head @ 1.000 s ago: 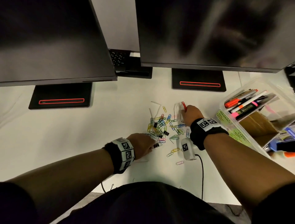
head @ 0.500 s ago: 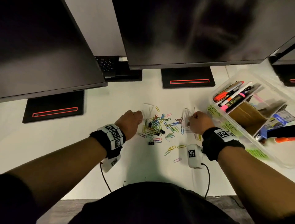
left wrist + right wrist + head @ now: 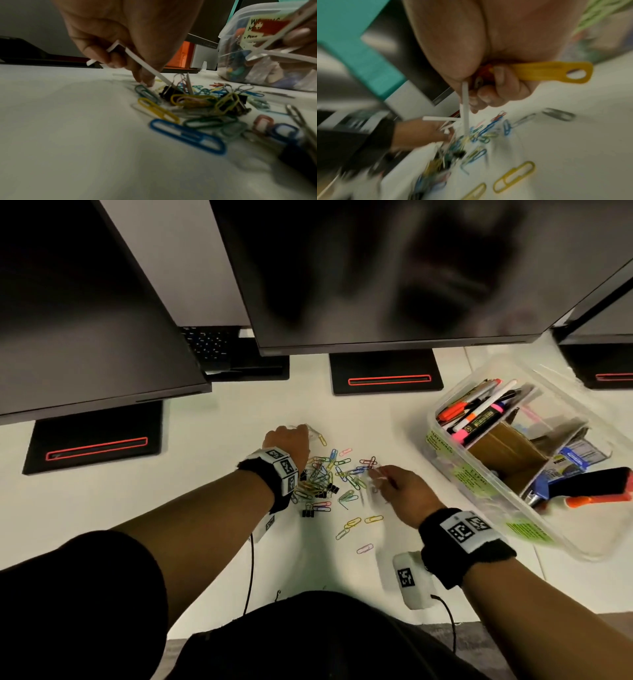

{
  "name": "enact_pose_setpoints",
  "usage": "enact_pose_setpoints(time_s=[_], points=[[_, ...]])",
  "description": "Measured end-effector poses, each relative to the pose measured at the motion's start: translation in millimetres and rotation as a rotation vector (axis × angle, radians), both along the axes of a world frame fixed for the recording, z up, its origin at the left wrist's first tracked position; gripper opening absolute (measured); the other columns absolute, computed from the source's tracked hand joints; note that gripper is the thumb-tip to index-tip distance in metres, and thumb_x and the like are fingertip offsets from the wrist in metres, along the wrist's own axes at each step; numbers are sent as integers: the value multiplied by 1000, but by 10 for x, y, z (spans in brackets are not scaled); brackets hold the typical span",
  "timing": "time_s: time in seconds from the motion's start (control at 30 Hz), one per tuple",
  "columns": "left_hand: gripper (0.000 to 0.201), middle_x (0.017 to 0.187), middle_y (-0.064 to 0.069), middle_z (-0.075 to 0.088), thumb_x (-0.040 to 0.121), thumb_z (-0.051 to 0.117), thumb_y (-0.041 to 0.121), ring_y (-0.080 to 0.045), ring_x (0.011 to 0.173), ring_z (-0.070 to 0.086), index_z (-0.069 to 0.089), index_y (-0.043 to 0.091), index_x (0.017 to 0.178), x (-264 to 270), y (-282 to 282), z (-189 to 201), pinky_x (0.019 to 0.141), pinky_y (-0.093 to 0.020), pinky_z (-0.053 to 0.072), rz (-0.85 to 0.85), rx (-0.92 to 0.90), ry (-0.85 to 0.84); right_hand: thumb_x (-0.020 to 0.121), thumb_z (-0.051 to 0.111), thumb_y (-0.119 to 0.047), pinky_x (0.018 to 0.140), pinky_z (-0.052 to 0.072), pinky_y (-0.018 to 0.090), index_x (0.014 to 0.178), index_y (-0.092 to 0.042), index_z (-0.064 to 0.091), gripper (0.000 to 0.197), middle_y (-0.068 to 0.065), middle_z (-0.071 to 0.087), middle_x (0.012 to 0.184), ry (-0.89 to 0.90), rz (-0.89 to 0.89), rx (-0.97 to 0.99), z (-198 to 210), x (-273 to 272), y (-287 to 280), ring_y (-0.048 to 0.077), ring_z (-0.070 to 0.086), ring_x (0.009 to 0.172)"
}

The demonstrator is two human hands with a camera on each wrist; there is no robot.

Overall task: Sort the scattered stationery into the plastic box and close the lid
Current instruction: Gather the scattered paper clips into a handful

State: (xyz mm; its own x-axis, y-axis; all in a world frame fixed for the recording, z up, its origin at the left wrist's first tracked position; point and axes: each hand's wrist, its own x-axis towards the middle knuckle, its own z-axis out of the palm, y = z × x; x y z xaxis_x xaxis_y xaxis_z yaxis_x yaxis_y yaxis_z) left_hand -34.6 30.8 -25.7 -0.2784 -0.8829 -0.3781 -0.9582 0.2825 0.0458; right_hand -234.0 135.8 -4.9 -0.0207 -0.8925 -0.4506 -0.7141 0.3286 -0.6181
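Coloured paper clips (image 3: pixel 329 474) and small black binder clips (image 3: pixel 310 513) lie scattered on the white desk (image 3: pixel 171 508). My left hand (image 3: pixel 294 433) is at the pile's far left edge; in the left wrist view the left hand (image 3: pixel 120 60) pinches thin white strips (image 3: pixel 145 66) whose ends touch the clips (image 3: pixel 188 102). My right hand (image 3: pixel 380 477) is at the pile's right side. In the right wrist view the right hand (image 3: pixel 481 97) grips a white strip (image 3: pixel 464 102), a yellow tag (image 3: pixel 547 70) and something red. The clear plastic box (image 3: pixel 455 474) stands open at the right.
The box holds markers (image 3: pixel 479 412), a cardboard divider (image 3: pixel 507 450) and a black-and-orange tool (image 3: pixel 589 484). Black monitors (image 3: pixel 376 268) on stands (image 3: pixel 383 371) overhang the back of the desk. A few paper clips (image 3: pixel 363 548) lie apart near the front edge.
My left hand has moved from the pile's near left side to its far left edge. My right hand has drawn back from the far side to the pile's right side.
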Motion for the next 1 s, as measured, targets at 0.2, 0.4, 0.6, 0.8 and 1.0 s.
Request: enact_pose_setpoints(time_s=[0.2, 0.4, 0.6, 0.8, 1.0], points=[[29, 117, -20, 59, 94, 39, 19, -36, 106, 57, 49, 6, 119, 92, 75, -9, 87, -39, 47, -44, 56, 2, 99, 32, -15, 93, 45, 34, 145, -30, 29, 49, 12, 59, 129, 248, 624, 63, 112, 534, -89, 30, 58, 113], [28, 107, -19, 63, 97, 36, 25, -36, 95, 60, 51, 6, 112, 424, 126, -13, 74, -34, 45, 67, 37, 171, 98, 34, -16, 97, 43, 33, 149, -24, 21, 54, 13, 52, 138, 412, 695, 164, 114, 531, -80, 30, 53, 122], [27, 97, -21, 66, 98, 37, 23, -37, 85, 60, 50, 2, 109, 665, 240, 105, 64, -30, 36, 132, -16, 366, 101, 31, -26, 100, 39, 30, 147, -24, 29, 46, 10, 51, 140, 458, 507, 147, 206, 388, -74, 29, 50, 125], [21, 77, -13, 56, 98, 35, 21, -28, 66, 49, 41, 2, 105, 696, 252, 217, 62, -32, 38, 185, 28, 457, 99, 35, -14, 98, 42, 30, 144, -36, 31, 50, 8, 54, 138, 263, 574, 73, 144, 737, -19, 27, 53, 123], [22, 71, -7, 49, 98, 34, 21, -26, 64, 46, 40, 2, 106, 696, 268, 325, 62, -30, 34, 173, 25, 488, 95, 38, -9, 105, 38, 30, 146, -31, 29, 56, 7, 46, 145, 343, 599, 153, 100, 739, 28, 27, 47, 129]])
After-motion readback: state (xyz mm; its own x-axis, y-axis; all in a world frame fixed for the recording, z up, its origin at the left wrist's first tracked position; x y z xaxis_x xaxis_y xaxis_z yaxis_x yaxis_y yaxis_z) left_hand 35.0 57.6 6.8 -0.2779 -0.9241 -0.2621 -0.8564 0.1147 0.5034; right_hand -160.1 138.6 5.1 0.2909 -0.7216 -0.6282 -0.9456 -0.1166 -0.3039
